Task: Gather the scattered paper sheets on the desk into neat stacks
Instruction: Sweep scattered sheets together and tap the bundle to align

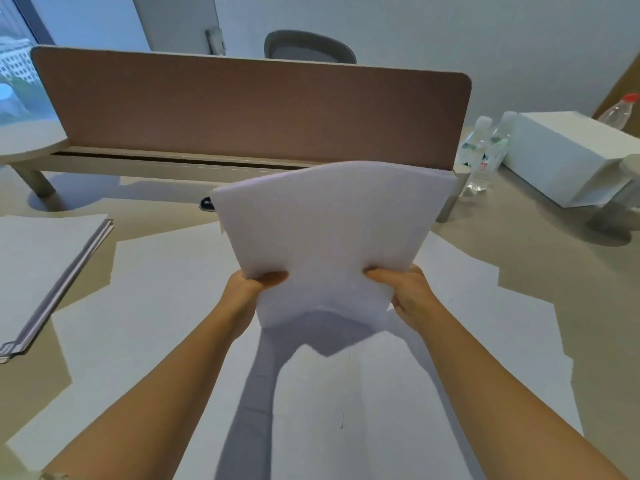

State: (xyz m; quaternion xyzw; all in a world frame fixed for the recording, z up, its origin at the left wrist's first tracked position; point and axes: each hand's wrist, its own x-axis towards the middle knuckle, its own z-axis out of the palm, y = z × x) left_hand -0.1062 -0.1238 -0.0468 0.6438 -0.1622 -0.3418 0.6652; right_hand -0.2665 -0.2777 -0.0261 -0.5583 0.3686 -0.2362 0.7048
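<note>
Thumbs curled over the front, other fingers hidden behind, the left hand (pixel 251 289) and the right hand (pixel 405 289) each pinch a lower corner of a sheaf of paper (pixel 329 237), held upright and bowed just above the desk (pixel 554 271). Beneath the sheaf, loose sheets (pixel 156 306) lie overlapping and askew across the desk, and a squared stack (pixel 45 265) rests to the sheaf's left. Behind the sheaf stands a brown divider panel (pixel 242 109), and to its right are water bottles (pixel 481 150) beside a white box (pixel 568 154).
</note>
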